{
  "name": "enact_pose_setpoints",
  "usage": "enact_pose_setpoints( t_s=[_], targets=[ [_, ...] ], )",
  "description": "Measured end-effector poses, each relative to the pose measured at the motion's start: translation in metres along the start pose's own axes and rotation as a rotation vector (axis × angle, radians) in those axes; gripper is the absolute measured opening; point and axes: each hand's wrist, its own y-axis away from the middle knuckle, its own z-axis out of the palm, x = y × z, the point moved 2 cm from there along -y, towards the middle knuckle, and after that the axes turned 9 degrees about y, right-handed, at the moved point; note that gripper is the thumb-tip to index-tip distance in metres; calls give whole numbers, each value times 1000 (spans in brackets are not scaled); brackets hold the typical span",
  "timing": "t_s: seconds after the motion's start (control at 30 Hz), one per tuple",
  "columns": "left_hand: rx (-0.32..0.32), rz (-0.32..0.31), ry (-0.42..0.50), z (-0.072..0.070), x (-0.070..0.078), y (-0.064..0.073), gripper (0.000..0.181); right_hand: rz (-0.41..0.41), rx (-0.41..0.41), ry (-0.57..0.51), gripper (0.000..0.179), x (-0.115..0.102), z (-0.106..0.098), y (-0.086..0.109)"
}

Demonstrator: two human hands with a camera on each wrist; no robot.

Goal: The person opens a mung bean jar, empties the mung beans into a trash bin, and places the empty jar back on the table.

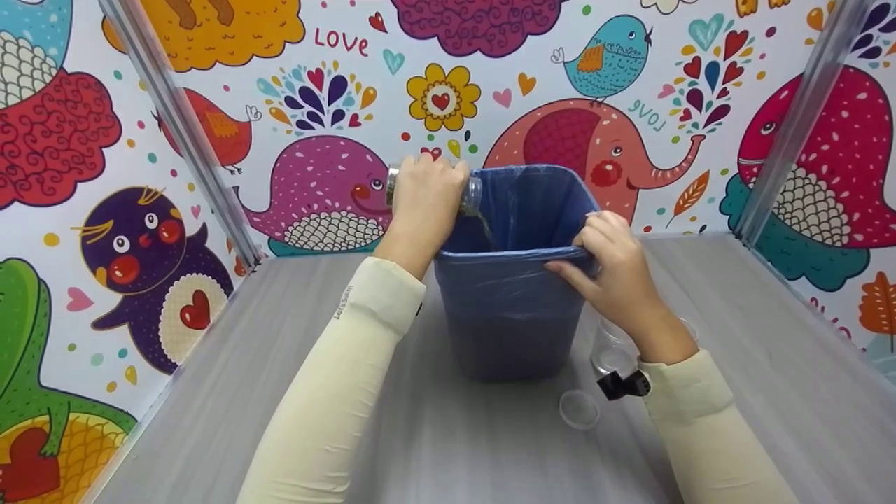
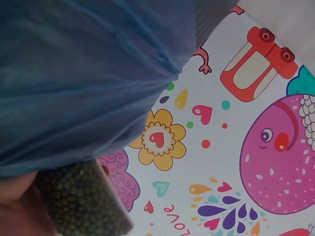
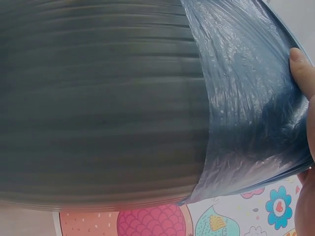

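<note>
My left hand point(image 1: 428, 203) grips a clear jar point(image 1: 474, 194) tipped sideways over the left rim of a dark trash bin point(image 1: 514, 322). Small green beans point(image 1: 486, 227) stream from its mouth into the bin. In the left wrist view, many round green beans point(image 2: 81, 199) still fill the visible part of the jar. A thin blue bag point(image 3: 251, 98) lines the bin and folds over its rim. On the right, my right hand point(image 1: 619, 273) holds the bin's rim, thumb outside against the bag. The bottom of the bin is hidden.
Beside the bin, partly behind my right wrist, stands a clear plastic container point(image 1: 614, 353). A round clear lid point(image 1: 579, 409) lies in front of it on the grey table point(image 1: 448, 448). Cartoon-printed walls point(image 1: 336, 203) enclose the back and sides.
</note>
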Motion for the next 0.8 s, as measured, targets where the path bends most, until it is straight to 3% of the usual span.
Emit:
enact_pose_setpoints(
  t_s=[0.33,0.47,0.8],
  targets=[
    [6,-16,-19,1,1,2,38,-11,33,-19,44,-1,1,0],
    [31,-8,-6,1,2,4,36,-17,33,-21,39,-2,0,0],
    [26,-20,-6,1,2,5,35,-1,13,-10,38,-1,1,1]
  ],
)
